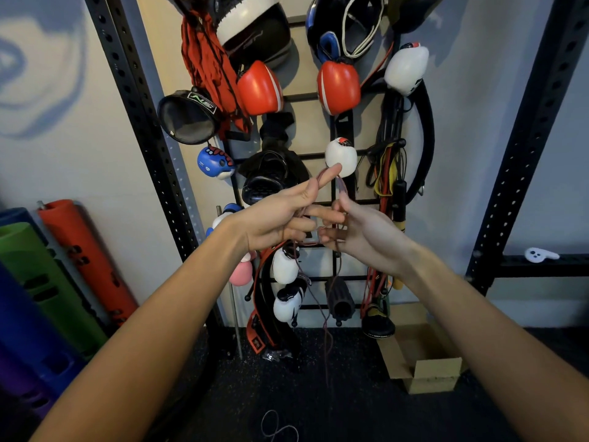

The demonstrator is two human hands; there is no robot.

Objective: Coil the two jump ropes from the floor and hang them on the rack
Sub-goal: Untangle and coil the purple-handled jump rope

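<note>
A thin dark red jump rope (325,320) loops over the thumb of my left hand (280,215) and runs across its palm, with the loose end hanging down toward the floor. My right hand (357,231) pinches the same rope just right of the left hand, fingers curled on the strand. Both hands are raised in front of the black wall rack (334,202), which is crowded with boxing gloves and bands. A second thin rope (280,429) lies curled on the dark floor at the bottom edge.
Red boxing gloves (259,87) and white gloves (341,156) hang on the rack. Black perforated uprights (153,148) stand left and right. Rolled mats (57,282) lean at the left. An open cardboard box (424,362) sits on the floor at the right.
</note>
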